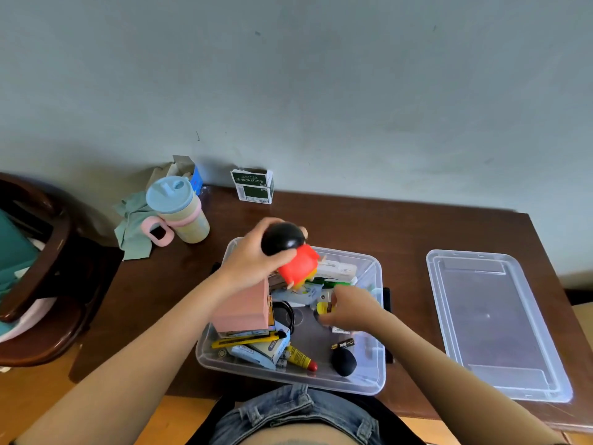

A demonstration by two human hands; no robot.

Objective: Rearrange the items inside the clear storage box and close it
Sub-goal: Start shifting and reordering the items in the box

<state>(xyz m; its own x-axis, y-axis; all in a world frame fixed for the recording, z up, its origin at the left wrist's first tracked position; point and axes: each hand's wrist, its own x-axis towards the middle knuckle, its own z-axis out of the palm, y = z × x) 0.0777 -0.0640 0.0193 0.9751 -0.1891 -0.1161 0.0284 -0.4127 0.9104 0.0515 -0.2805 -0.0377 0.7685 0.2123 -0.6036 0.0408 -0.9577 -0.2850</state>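
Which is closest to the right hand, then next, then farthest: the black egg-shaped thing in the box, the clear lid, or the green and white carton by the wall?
From the right hand:
1. Black egg-shaped thing, just below it in the box.
2. Clear lid, on the table's right.
3. Green and white carton, back by the wall.

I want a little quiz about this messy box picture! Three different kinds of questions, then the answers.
1. True or false: the clear lid is on the clear storage box.
2. What does the left hand hold?
A. red-shirted toy figure
B. yellow utility knife
C. lidded cup
3. Fill in: the right hand pinches a small ____ item inside the box.

Key: 1 false, it lies on the table to the right; 2 A; 3 yellow.
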